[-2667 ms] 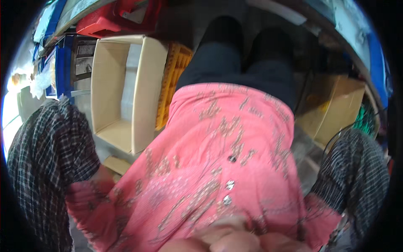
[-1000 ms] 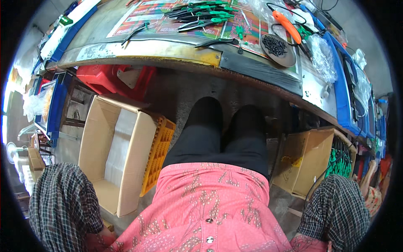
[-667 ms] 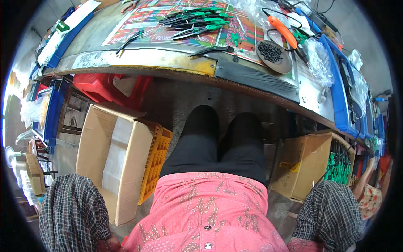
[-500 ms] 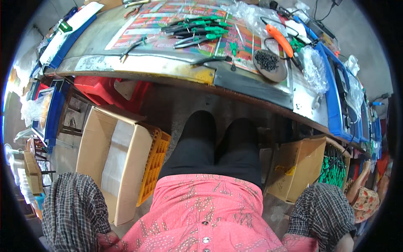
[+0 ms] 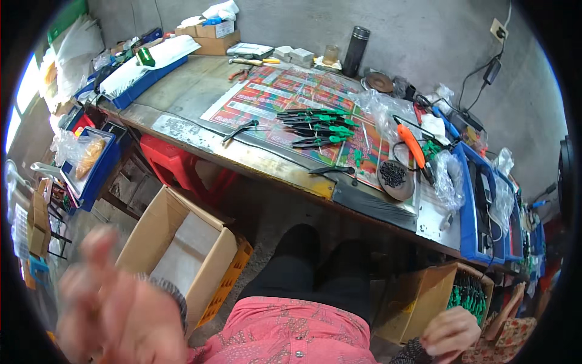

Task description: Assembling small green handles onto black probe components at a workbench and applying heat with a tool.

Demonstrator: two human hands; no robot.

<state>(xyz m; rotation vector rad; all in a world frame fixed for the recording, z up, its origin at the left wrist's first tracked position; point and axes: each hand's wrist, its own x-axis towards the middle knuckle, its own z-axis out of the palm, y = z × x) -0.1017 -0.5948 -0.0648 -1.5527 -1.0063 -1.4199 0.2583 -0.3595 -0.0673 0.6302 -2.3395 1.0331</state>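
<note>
Head view. The workbench [image 5: 182,103] is taken as the landmark; it runs across the upper half of the frame with a printed, multicoloured mat [image 5: 285,100] on its top.

The left hand [image 5: 115,303] is raised below the bench's near edge, at lower left, heavily blurred. Its fingers appear spread and nothing can be seen in it, though the blur prevents a firm reading. It sits just in front of an open cardboard box [image 5: 182,255] standing on the floor under the bench, beside an orange crate [image 5: 227,282].

The right hand [image 5: 451,333] is low at the right, below the bench's right end, loosely curled with no object visible in it. It lies just beside a second cardboard box [image 5: 424,303] holding green-handled pliers [image 5: 468,297].

On the bench top, more green-handled pliers [image 5: 318,124] lie in a loose group on the mat. To their right are an orange-handled tool [image 5: 411,145] and a shallow dish of small dark parts [image 5: 395,176]. A red stool [image 5: 173,164] stands under the bench.
</note>
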